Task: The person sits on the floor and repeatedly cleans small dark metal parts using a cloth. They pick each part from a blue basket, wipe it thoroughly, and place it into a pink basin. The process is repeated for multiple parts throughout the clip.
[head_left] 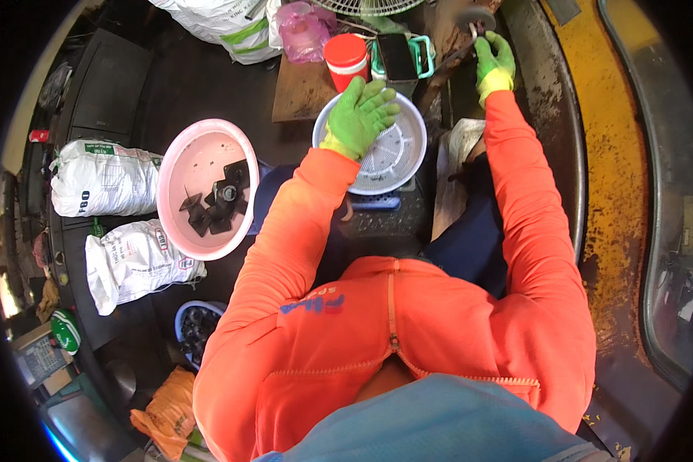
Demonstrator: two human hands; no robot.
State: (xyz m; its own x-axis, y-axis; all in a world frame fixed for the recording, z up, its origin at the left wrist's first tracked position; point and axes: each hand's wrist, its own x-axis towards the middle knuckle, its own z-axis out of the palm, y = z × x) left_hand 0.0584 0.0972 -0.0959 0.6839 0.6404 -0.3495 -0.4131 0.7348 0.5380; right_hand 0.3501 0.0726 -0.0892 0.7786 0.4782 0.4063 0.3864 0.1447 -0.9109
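Note:
My left hand, in a green glove with a yellow cuff, is held above a round pale plastic basket. Its fingers are spread and nothing is in them. At the upper right, my right hand, gloved the same way, has its fingertips at a small metal handle beneath a blurred grey disc. The fingers seem closed on the handle, though the contact is partly hidden. A pink basin to the left holds several black finned parts.
A red jug with a white band stands beyond the basket, beside a dark phone-like slab. White sacks lie at the left, near a blue-rimmed tub of dark pieces. A rusty yellow metal edge runs down the right.

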